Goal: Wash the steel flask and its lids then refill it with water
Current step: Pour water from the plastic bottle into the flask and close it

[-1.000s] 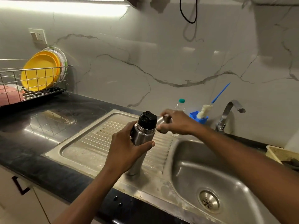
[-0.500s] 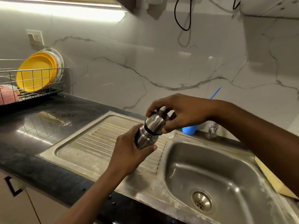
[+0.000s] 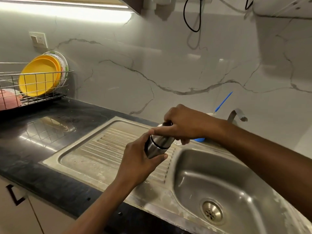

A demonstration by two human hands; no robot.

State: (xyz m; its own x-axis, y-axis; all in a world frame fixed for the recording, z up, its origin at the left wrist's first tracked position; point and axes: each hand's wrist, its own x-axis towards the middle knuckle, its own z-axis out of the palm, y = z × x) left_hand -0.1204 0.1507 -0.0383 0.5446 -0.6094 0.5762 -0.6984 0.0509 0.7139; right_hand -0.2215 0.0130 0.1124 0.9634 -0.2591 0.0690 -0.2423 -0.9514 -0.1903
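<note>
I hold the steel flask [image 3: 154,149] tilted above the ribbed drainboard [image 3: 108,149]. My left hand [image 3: 136,161] grips its body from below and the left. A steel outer lid [image 3: 163,140] sits on the flask's top, and my right hand [image 3: 182,125] wraps over it, fingers curled round its end. A dark seam shows where lid meets body. The black inner stopper is hidden under the lid.
The sink basin [image 3: 219,174] with its drain [image 3: 212,211] lies to the right, the tap [image 3: 237,114] behind my right forearm. A blue holder [image 3: 199,139] with a blue-handled brush [image 3: 223,101] stands by the tap. A dish rack [image 3: 33,92] with yellow plates sits far left on the black counter [image 3: 42,132].
My right hand brought the steel lid from the drainboard onto the flask's top, covering the black stopper. The flask has tilted and risen off the drainboard.
</note>
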